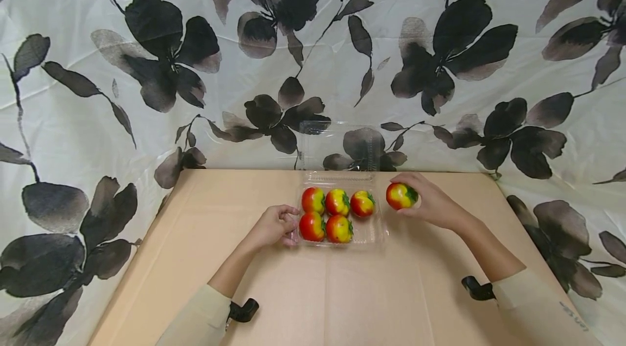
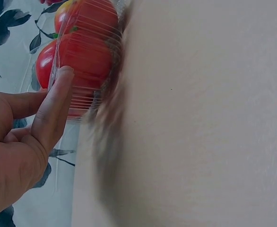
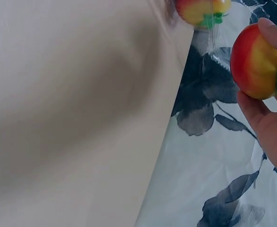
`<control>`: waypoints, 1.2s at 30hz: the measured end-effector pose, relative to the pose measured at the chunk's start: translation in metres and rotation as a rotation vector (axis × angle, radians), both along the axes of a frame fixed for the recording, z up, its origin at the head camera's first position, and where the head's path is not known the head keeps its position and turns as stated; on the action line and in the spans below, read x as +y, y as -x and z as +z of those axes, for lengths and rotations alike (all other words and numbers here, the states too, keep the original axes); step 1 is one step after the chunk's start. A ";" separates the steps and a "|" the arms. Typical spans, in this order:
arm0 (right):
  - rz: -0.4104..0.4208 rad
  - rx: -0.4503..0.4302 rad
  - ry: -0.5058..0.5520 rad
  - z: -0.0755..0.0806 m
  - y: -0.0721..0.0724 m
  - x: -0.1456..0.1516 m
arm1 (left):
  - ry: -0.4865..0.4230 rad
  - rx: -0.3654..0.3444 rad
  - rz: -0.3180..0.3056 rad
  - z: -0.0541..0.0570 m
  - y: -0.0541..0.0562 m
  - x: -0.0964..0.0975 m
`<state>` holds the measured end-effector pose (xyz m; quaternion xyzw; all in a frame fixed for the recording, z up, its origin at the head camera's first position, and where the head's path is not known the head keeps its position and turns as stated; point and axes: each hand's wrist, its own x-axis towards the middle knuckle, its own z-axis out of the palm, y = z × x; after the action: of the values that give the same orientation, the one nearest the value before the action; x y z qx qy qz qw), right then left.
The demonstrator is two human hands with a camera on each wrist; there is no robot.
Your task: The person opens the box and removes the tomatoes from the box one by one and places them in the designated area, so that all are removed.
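Observation:
A clear plastic clamshell container [image 1: 368, 234] sits on the board with its lid [image 1: 339, 145] raised at the back. Inside it are several glossy red-and-yellow fruits [image 1: 314, 226] with green leafy tops, three along the back row and two in front, at the left and middle. At the container's left edge, my left hand [image 1: 274, 226] holds the rim, with a finger [image 2: 53, 111] along the ribbed side wall. To the right of the container, my right hand [image 1: 435, 202] grips another tomato-like red-and-yellow fruit [image 3: 254, 61] between thumb and fingers, its green top toward the palm.
The tan board [image 1: 274, 291] stretches under both forearms, and its back edge lies just behind the container. A white cloth [image 1: 352, 80] with dark flowers hangs behind and shows along both sides. Each wrist wears a black camera mount [image 1: 244, 310].

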<state>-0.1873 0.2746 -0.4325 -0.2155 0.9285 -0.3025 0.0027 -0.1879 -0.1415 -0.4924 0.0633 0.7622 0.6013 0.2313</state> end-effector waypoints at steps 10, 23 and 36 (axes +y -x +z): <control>-0.044 -0.004 -0.001 -0.009 0.017 0.014 | 0.007 0.016 -0.006 0.001 0.000 0.001; -0.073 -0.021 -0.009 -0.022 0.040 0.022 | 0.015 0.016 -0.005 0.002 -0.001 0.002; -0.122 -0.094 -0.019 -0.029 0.064 0.028 | 0.034 0.024 -0.007 0.003 -0.001 0.002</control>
<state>-0.2516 0.3025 -0.4616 -0.1439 0.9416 -0.3030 0.0300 -0.1864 -0.1396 -0.4891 0.0692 0.7748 0.5865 0.2255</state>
